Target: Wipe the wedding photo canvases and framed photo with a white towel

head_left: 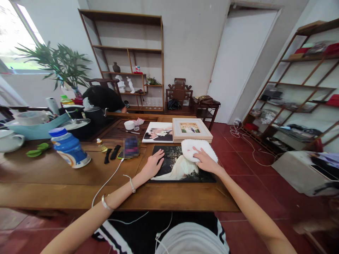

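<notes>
A dark photo panel (172, 167) showing a pale, flowing dress lies flat near the front edge of the wooden table. My left hand (156, 164) rests on its left side with the fingers stretched out, holding nothing. At the panel's upper right, my right hand (205, 158) has hold of a fluffy white cloth (189, 148), pressing it against the surface. The cloth hides that corner of the picture. Just behind the panel lie a white photo print (157, 135) and a light wooden picture frame (206, 134), side by side.
Left on the table (127, 197) are a phone (131, 146) with a white cable, black strips (115, 152), a small dropper bottle (101, 145) and a blue-capped bottle (70, 150). Across the table a person in black (103, 97) bends down. A white bucket-like container (193, 240) is at my lap.
</notes>
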### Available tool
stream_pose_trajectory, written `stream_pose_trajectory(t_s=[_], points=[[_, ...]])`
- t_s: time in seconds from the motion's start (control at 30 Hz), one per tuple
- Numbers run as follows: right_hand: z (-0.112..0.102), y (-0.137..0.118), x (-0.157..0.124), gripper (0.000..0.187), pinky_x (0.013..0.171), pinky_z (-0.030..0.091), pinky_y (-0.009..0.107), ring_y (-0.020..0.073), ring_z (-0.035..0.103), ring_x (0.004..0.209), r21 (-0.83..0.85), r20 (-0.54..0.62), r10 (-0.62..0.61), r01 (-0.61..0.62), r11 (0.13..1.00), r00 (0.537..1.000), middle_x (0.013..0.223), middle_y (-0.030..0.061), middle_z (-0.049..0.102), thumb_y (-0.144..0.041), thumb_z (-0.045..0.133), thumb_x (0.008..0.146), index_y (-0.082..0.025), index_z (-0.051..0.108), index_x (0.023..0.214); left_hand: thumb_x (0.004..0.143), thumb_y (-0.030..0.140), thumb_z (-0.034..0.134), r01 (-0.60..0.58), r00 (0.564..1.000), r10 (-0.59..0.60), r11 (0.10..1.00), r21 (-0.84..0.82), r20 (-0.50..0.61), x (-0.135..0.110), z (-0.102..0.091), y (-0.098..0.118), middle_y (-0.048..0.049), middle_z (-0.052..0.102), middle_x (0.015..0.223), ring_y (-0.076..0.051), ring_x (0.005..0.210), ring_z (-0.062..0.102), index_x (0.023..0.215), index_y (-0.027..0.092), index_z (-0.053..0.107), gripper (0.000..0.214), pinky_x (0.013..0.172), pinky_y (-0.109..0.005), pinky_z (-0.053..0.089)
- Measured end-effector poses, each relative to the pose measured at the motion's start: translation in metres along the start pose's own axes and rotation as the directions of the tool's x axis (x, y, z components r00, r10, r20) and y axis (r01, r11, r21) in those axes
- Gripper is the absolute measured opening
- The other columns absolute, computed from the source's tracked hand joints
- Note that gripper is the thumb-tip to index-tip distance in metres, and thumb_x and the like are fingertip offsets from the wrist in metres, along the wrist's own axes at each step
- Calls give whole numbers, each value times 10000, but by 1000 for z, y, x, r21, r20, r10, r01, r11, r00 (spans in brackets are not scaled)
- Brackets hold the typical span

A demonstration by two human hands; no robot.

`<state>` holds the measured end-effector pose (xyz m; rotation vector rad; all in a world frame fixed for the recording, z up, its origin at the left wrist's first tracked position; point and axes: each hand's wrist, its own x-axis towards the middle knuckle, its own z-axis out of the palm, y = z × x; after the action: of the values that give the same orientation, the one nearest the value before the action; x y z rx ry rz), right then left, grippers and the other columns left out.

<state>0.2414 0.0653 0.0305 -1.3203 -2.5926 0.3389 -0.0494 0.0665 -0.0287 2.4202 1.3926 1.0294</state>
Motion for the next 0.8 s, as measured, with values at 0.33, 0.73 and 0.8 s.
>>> stream_pose_trajectory(t_s=[0.33, 0.73, 0.8], points=[[-34, -62, -97, 415, 1091, 180, 431, 194, 219, 1347, 159, 317, -70, 20, 987, 946, 1227, 50, 569, 18, 360, 583, -224, 580, 837, 879, 253, 407, 6, 1000, -6, 1000, -4, -20, 0, 3, -2, -117, 537, 1280, -237, 1257, 418, 1152, 143, 593, 348, 1028, -457, 371], [-14, 8, 13, 401, 1060, 176, 491, 272, 273, 1319, -50, 75, -20, 23, 998, 997, 1278, 144, 511, -31, 402, 662, -133, 574, 1009, 877, 265, 421, 3, 1000, -3, 999, -37, -16, 1, 0, 0, -119, 539, 1276, -245, 1247, 432, 1140, 134, 602, 345, 1035, -468, 363], [-8, 4, 12, 432, 1070, 128, 522, 256, 150, 1362, -65, 67, -36, 40, 997, 997, 1341, 153, 449, -11, 398, 646, -132, 563, 1027, 877, 261, 418, -4, 1000, 3, 1000, -31, -11, 1, -1, 1, -115, 543, 1272, -242, 1245, 435, 1140, 135, 602, 345, 1035, -462, 366]])
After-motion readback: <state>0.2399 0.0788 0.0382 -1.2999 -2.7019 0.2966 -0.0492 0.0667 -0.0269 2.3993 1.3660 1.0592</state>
